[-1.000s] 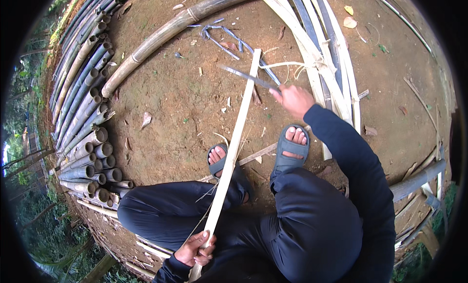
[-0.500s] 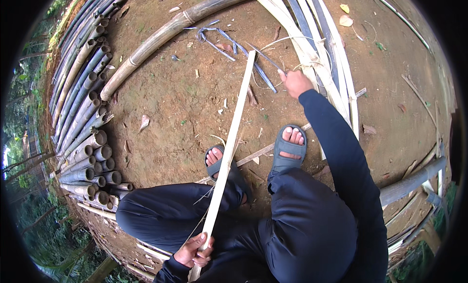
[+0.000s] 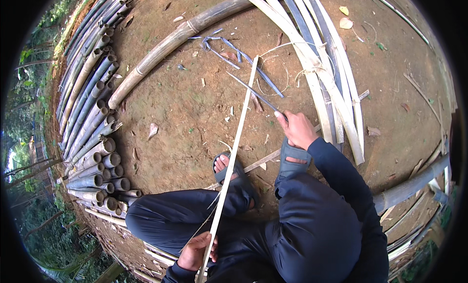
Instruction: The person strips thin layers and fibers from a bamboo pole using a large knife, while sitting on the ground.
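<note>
My left hand (image 3: 196, 250) is closed round the lower end of a long, pale bamboo strip (image 3: 233, 151), near my lap. The strip slants away from me, rising over my left foot toward the far ground. In my right hand (image 3: 298, 129) is a knife (image 3: 253, 92) with a thin dark blade; its handle is mostly hidden in my fist. The blade crosses the upper part of the strip, pointing to the far left. Whether blade and strip touch, I cannot tell. A thin dark sliver (image 3: 201, 227) hangs beside the strip near my left hand.
A bundle of split bamboo (image 3: 317, 64), tied with thin strands, lies beyond my right hand. A thick bamboo pole (image 3: 161, 54) curves across the far ground. Stacked bamboo poles (image 3: 92, 103) line the left. Blue strapping (image 3: 248, 64) lies ahead; another pole (image 3: 414, 183) is at the right.
My right hand has drawn the knife nearer to me, its blade now across the strip. The strip has turned, showing a narrower side, and the view has shifted slightly.
</note>
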A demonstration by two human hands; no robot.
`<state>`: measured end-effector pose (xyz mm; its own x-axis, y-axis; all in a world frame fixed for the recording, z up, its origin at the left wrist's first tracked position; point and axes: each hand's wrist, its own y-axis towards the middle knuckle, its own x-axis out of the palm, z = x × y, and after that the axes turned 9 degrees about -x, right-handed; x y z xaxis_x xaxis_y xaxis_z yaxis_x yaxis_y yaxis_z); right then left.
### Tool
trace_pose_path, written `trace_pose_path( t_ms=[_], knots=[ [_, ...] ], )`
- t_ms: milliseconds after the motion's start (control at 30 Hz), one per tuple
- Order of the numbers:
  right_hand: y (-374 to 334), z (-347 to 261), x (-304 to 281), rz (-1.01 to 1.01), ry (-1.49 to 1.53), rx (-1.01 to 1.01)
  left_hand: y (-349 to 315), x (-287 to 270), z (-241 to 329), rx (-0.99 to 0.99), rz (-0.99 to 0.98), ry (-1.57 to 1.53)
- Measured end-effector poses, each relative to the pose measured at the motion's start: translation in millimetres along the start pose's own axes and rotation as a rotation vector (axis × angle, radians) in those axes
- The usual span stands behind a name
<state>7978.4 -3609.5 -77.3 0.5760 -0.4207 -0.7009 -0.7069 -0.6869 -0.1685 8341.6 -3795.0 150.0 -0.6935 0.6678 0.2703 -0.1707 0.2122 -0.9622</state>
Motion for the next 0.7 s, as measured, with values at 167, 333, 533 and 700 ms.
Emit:
trace_pose_path(
  t_ms=[167,333,533,700],
  knots=[
    [-24,-39,-12,-0.146,-0.007,-0.146,-6,38,19,0.141,0.125,0.235],
    [-48,-86,-18,-0.17,-0.041,-0.526,13,56,37,0.135,0.12,0.271],
    [-43,-118,-37,-0.116,-0.081,-0.766,38,75,80,0.273,-0.015,0.248],
    [-32,-120,-35,-0.096,-0.1,-0.618,67,58,95,0.129,-0.352,-0.222]
  ],
)
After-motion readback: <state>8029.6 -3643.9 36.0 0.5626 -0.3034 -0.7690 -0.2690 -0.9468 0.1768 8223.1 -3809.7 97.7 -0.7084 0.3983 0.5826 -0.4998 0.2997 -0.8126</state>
